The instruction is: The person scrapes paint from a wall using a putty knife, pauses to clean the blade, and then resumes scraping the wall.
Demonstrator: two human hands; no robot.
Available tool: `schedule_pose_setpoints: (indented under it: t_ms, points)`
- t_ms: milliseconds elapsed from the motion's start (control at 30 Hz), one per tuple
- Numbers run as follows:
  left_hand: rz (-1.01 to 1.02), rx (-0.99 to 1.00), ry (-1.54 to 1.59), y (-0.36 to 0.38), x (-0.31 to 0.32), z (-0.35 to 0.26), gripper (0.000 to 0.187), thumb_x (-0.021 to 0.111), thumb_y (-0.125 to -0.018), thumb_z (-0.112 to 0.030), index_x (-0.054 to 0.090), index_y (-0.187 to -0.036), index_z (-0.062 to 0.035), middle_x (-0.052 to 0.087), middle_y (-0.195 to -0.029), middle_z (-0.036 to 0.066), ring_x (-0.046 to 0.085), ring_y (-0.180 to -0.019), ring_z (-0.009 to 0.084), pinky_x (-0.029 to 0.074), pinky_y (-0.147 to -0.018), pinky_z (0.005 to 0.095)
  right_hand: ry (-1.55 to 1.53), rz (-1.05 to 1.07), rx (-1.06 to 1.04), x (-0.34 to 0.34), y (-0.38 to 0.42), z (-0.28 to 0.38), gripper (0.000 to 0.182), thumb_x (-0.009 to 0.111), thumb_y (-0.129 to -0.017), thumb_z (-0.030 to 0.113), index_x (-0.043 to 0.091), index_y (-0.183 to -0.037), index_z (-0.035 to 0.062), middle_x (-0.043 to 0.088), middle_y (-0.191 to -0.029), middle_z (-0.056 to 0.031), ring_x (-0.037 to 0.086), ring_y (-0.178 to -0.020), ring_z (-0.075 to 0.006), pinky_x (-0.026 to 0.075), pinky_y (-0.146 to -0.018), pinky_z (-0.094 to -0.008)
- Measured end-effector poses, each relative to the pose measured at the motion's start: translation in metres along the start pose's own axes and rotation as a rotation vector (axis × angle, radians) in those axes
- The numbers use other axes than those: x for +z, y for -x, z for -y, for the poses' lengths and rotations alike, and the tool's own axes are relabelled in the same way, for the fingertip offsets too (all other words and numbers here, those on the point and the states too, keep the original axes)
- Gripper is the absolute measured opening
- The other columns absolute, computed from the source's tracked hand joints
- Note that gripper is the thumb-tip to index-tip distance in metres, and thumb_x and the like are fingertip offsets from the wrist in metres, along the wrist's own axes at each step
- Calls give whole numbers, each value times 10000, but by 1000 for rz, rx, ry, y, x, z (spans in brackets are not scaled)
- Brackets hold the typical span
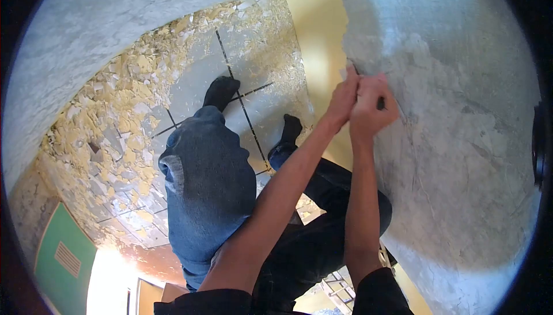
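Both hands are together against the wall at the right, where yellow paint (319,33) meets bare grey plaster (449,119). My left hand (344,95) is closed, its fingertips at the ragged paint edge beside a small dark tip. My right hand (373,107) is curled in a fist around a tool, pressed beside my left hand; a dark end of the tool (381,103) shows in the fist. The rest of the tool is hidden by the fingers, so its shape is unclear.
Yellow and white paint flakes (135,93) cover much of the grey tiled floor (193,90). My legs in jeans (210,177) and dark-socked feet are below. A green panel with a vent (66,257) is at the lower left, and a ladder-like frame (340,289) at the bottom.
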State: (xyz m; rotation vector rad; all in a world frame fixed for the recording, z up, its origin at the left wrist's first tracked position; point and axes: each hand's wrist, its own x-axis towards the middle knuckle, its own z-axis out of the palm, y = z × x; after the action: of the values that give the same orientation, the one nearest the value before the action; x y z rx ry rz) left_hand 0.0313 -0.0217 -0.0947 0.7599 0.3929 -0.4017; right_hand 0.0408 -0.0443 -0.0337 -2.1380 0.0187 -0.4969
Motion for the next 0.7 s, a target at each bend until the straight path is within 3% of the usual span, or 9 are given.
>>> schedule_pose_setpoints:
  t_ms: [67,167,233,267,400,500,600,667,700]
  points:
    - [-20,35,63,1,3,4,678,223,-997,-550,679,-979,-48,691,-896,111,646,-848,249,472,-824,366,28,7,-91,1,3,-13,318,537,-925,109,561,-639,-27,510,-538,-25,457,-527,-95,354,-491,-279]
    - [-54,118,-100,8,5,-9,460,330,-1024,-451,569,-989,-60,583,-806,38,539,-770,122,470,-733,302,21,-15,-137,3,5,-5,325,531,-934,119,578,-648,-28,511,-533,-25,456,-524,-88,348,-485,-276]
    - [-83,-125,-10,10,9,-14,409,364,-1025,-398,568,-978,-47,591,-778,42,545,-762,125,470,-709,313,-29,14,138,-8,1,8,383,502,-959,88,512,-598,-39,537,-579,-25,461,-560,-85,398,-567,-250]
    - [-45,170,-125,10,8,-7,337,431,-1007,-339,559,-993,-27,609,-810,50,563,-757,150,477,-699,325,-20,15,147,-10,3,9,383,502,-959,88,512,-598,-39,537,-579,-25,461,-560,-85,398,-567,-250]
    - [-111,344,-313,13,13,-5,510,295,-1033,-409,609,-935,-18,666,-884,181,641,-839,323,496,-758,379,49,39,-44,-6,1,21,360,514,-954,116,553,-626,-29,528,-561,-33,453,-534,-88,385,-525,-263]
    - [-122,243,-66,13,17,-7,507,319,-1023,-432,604,-944,-21,663,-871,180,643,-809,309,501,-743,380,39,7,-67,-3,-1,22,363,519,-950,112,533,-615,-27,522,-560,-32,443,-529,-90,383,-523,-264]
    - [-87,442,-180,6,5,1,551,331,-1008,-483,622,-947,-19,663,-863,163,637,-779,270,500,-736,367,77,8,-100,4,2,7,345,517,-941,89,532,-617,-29,534,-568,-39,450,-527,-97,380,-522,-263]
    - [-49,181,-122,1,-3,1,300,422,-1004,-306,555,-1043,-40,582,-861,44,550,-809,135,478,-727,309,121,32,-127,4,7,-1,361,495,-952,56,519,-603,-37,558,-600,-42,458,-547,-97,399,-559,-249]
    - [-51,189,-122,4,-2,-5,300,422,-1004,-306,555,-1043,-40,582,-861,44,550,-809,135,478,-727,309,137,68,-151,4,8,-2,316,515,-936,76,560,-643,-33,555,-583,-54,476,-534,-104,392,-527,-265]
